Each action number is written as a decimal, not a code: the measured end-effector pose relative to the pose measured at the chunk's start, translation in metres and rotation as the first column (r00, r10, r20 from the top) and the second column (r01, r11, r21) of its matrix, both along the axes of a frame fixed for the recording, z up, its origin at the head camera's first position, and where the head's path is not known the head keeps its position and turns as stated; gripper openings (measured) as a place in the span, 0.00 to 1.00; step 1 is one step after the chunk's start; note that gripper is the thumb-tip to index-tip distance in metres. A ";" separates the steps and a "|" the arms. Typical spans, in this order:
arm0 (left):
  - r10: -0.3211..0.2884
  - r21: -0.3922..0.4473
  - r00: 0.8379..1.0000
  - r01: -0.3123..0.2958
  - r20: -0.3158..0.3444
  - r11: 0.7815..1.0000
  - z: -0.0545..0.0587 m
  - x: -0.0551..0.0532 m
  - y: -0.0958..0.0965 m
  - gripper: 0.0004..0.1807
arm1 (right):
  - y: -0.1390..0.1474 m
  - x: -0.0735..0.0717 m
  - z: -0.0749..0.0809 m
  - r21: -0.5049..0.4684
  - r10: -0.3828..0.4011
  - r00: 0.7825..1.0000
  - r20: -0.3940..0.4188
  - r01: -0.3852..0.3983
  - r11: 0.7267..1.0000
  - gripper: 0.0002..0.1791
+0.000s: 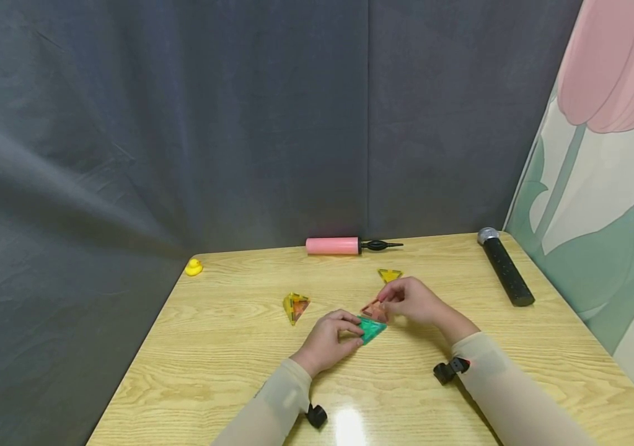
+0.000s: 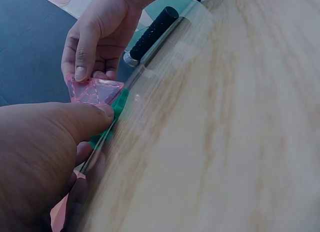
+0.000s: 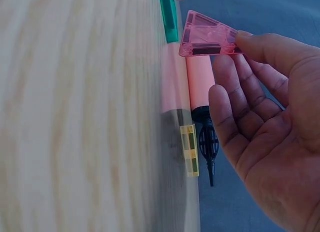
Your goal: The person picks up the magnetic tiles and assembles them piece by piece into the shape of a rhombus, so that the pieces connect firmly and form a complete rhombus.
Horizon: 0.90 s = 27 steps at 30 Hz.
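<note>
Between the thumb and fingertips of my right hand (image 1: pixel 414 301) is a pinkish-red see-through triangular magnetic tile (image 3: pixel 207 36), lifted and tilted above the table. My left hand (image 1: pixel 328 339) grips a green magnetic tile (image 1: pixel 371 331) lying on the tabletop, thumb against its near side and fingers on the far side. In the left wrist view the pink tile (image 2: pixel 95 91) stands right beside the green one; whether they touch I cannot tell. A yellow triangular tile (image 1: pixel 388 274) lies just beyond my right hand. Left of my left hand sits a small yellow-and-red tile shape (image 1: pixel 295 305).
A pink hand pump (image 1: pixel 332 246) with a black nozzle lies along the back edge of the wooden table (image 1: pixel 211 371). At the right is a black microphone (image 1: pixel 507 271). A yellow rubber duck (image 1: pixel 193 267) sits in the back left corner. Dark curtain hangs behind.
</note>
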<state>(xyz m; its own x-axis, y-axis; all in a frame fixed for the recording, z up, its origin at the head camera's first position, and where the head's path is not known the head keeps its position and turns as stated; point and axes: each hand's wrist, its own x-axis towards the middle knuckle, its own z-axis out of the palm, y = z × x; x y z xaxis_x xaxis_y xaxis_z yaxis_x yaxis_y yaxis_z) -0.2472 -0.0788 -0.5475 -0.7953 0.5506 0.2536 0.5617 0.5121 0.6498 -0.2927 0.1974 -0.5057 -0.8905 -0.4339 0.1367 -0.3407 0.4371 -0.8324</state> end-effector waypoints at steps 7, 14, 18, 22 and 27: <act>0.001 0.000 1.000 -0.001 0.000 1.000 0.001 0.001 0.000 0.08 | -0.004 0.002 0.000 0.012 0.023 1.000 0.003 -0.023 1.000 0.05; 0.001 0.013 1.000 -0.001 0.003 1.000 0.000 0.001 0.000 0.08 | -0.007 0.003 -0.001 0.019 0.035 0.999 -0.006 -0.035 0.999 0.04; -0.006 0.019 1.000 0.006 -0.007 1.000 -0.001 0.000 0.000 0.08 | -0.008 0.003 -0.001 0.020 0.040 0.999 0.004 -0.040 0.999 0.04; -0.012 0.030 1.000 0.013 -0.020 0.999 -0.001 0.001 0.000 0.08 | -0.008 0.003 -0.002 0.015 0.057 0.998 0.019 -0.057 0.998 0.04; -0.015 0.037 0.999 0.017 -0.031 0.999 -0.001 0.001 0.000 0.08 | -0.006 0.004 -0.002 0.029 0.122 0.990 0.066 -0.125 0.992 0.05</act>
